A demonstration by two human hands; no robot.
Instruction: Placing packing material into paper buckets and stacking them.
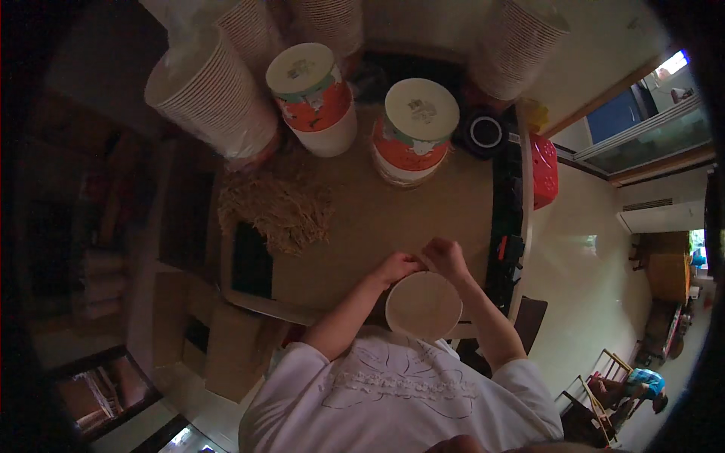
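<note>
My left hand and my right hand meet at the table's near edge, both with fingers pinched together. Whatever is between the fingertips is too small and dim to make out. Just below them, against my body, is a round white paper tub, its pale circular face turned up. To the left on the table lies a loose heap of tan, straw-like strands. Beyond my hands are two orange-and-white printed paper tubs, one at the left and one at the right, each with a pale round top.
Tall stacks of nested white tubs stand at the back left and back right. A dark round object and a red plastic basket are at the right side. Brown board covers the table. Another person sits far right.
</note>
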